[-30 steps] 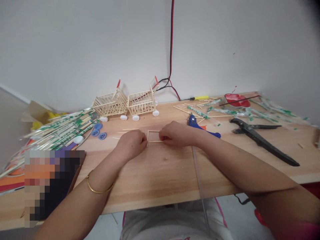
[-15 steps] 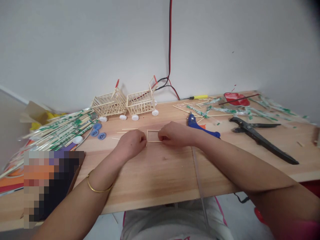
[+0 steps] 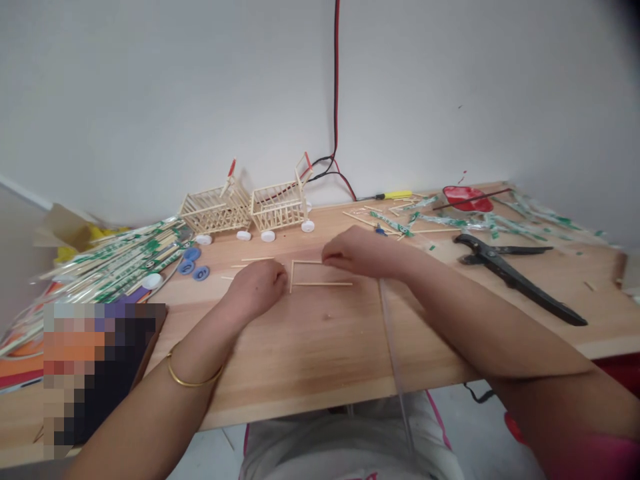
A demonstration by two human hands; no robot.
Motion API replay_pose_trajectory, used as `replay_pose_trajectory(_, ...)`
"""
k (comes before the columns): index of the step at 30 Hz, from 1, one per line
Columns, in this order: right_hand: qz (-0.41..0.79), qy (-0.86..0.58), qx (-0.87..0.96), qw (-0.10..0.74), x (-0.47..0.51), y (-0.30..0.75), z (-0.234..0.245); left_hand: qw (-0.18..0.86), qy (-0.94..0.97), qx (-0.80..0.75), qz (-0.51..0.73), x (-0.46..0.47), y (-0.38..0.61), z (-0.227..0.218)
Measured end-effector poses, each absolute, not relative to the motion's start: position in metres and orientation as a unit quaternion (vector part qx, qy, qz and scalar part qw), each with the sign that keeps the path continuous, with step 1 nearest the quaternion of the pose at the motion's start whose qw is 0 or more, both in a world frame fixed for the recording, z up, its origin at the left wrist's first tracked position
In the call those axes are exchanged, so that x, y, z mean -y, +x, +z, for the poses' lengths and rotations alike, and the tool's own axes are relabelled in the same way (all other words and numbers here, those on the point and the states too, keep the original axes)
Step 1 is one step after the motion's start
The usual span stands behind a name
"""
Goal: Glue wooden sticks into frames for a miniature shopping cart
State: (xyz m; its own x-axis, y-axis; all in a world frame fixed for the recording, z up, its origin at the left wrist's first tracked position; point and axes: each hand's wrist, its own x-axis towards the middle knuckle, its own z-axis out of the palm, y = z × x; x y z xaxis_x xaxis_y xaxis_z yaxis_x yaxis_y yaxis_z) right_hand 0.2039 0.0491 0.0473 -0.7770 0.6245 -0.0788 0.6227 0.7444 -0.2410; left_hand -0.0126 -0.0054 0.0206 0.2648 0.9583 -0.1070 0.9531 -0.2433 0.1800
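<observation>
A thin wooden stick frame [image 3: 320,284], open on its right side, lies flat on the wooden table [image 3: 310,360]. My left hand [image 3: 257,287] rests with curled fingers against the frame's left side. Pinched fingers of my right hand [image 3: 357,252] meet the right end of the frame's far stick, while the near stick lies uncovered in front of that hand. A gold bangle [image 3: 193,380] sits on my left wrist.
Two finished stick carts [image 3: 250,207] with white wheels stand at the back by a red-black wire [image 3: 336,100]. Wrapped chopsticks [image 3: 120,260] and blue caps [image 3: 193,263] lie left. Black cutters [image 3: 515,277], a red lid [image 3: 465,197], a yellow screwdriver [image 3: 397,195] and torn wrappers lie right.
My right hand has moved back and to the right, uncovering the near stick and hiding most of the blue glue gun. My left hand has stayed at the frame's left side.
</observation>
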Motion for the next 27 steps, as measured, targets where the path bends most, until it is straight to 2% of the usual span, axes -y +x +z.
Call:
replay_pose_trajectory(4,0.086,-0.399,0.912,0.037,-0.057,0.223,0.066,0.045,0.789,-0.612,0.036,0.006,-0.011,0.022)
replay_pose_trajectory(9,0.097,-0.415,0.904,-0.008,-0.064,0.234,0.060,0.069,0.832,-0.541,0.103,0.003,-0.013,0.013)
replay_pose_trajectory(17,0.112,-0.428,0.893,-0.083,-0.068,0.232,0.046,0.082,0.846,-0.509,0.133,0.003,-0.012,0.008)
replay_pose_trajectory(24,0.023,-0.463,0.886,-0.023,-0.060,0.241,0.070,0.046,0.836,-0.530,0.137,0.005,-0.010,0.016)
replay_pose_trajectory(27,0.027,-0.450,0.891,-0.056,-0.050,0.239,0.063,0.045,0.845,-0.512,0.147,0.004,-0.010,0.014)
